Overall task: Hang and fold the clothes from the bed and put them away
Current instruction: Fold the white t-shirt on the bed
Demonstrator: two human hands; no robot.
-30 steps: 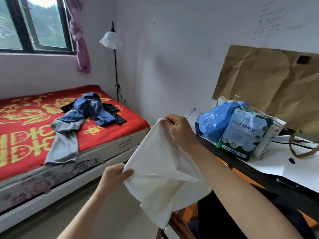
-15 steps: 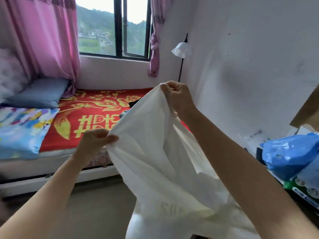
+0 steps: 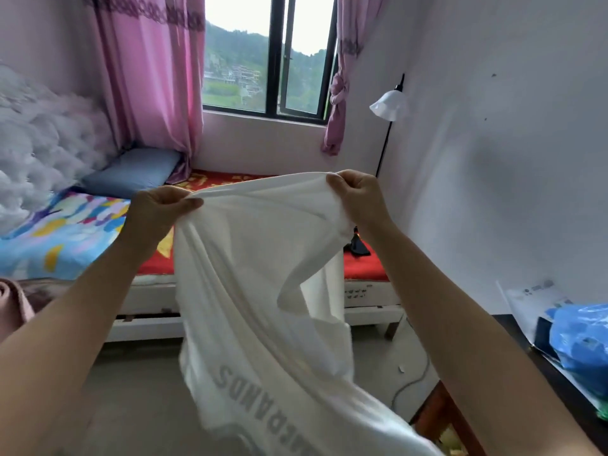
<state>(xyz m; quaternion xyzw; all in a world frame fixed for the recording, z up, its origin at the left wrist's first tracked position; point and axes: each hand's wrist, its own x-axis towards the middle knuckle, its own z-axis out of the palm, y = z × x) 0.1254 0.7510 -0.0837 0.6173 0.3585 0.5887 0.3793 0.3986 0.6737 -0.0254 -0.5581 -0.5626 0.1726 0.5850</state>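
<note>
- A white garment [image 3: 263, 291] with grey lettering near its lower part hangs in the air in front of the bed [image 3: 365, 268], stretched out by its top edge.
- The left hand [image 3: 158, 210] pinches one end of that edge; the right hand [image 3: 357, 195] grips the other end, fingers curled into the cloth. The two hands are well apart.
- On the bed lie a red patterned cover [image 3: 362, 269], a colourful blanket [image 3: 59, 232] and a blue pillow [image 3: 131, 171]; a dark garment [image 3: 357, 246] shows just beside the white one.
- Behind are pink curtains [image 3: 148, 77], a window [image 3: 269, 54] and a floor lamp [image 3: 388, 105].
- At right, a tabletop [image 3: 566, 386] carries a blue plastic bag [image 3: 582, 350].
</note>
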